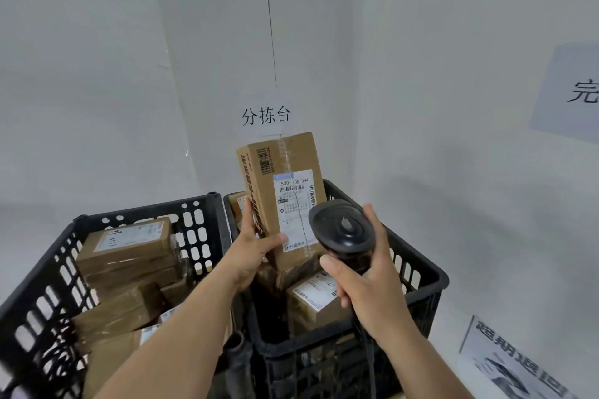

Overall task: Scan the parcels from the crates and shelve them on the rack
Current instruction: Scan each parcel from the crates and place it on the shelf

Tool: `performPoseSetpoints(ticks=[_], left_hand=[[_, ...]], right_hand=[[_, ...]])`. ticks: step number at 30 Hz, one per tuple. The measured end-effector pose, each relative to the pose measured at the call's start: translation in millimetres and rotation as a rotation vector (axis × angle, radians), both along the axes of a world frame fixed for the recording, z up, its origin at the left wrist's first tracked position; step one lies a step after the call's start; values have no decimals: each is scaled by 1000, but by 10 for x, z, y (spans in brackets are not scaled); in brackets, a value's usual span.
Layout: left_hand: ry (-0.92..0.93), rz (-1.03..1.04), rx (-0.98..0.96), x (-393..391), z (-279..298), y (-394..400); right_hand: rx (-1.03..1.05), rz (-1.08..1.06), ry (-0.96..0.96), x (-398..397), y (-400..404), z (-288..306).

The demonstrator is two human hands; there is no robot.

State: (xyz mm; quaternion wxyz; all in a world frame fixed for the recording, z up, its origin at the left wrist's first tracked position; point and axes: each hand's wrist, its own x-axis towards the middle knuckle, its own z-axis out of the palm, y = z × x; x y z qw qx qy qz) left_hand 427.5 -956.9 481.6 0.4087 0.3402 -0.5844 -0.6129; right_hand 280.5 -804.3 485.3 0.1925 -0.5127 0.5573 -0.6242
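Parcel (285, 191) held above crate rim (418, 256), scanner (345, 233) adj.

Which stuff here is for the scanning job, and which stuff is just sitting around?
For the job:
- parcel, held up by the left hand
- scanner, gripped by the right hand
- left crate and right crate, with more parcels

Just there:
- wall sign
- paper on the right wall
- floor sign

wall sign (573, 94) cut by right edge | parcel label (296, 204) small print unreadable
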Motion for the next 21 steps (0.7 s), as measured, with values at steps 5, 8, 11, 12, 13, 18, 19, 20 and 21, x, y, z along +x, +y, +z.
performPoseSetpoints(ticks=[5,8,11,12,13,18,19,20,21], left_hand=[[-20,14,-10,89,-35,-1],[-20,10,-19,118,-62,0],[-32,3,-41,117,-62,8],[-37,0,-53,113,-58,13],[-42,-3,-61,111,-55,18],[-47,-6,-67,110,-43,39],[-48,-5,-67,109,-37,43],[-49,-3,-67,110,-32,46],[-50,-3,-66,111,-24,53]], right_hand=[[9,55,-71,33,66,-8],[-7,94,-111,55,118,16],[-19,107,-118,77,159,48],[-20,112,-119,83,172,58],[-17,119,-118,87,184,65],[-22,135,-98,98,231,78],[-26,135,-94,100,237,79],[-31,134,-91,103,241,78],[-35,131,-94,109,244,80]])
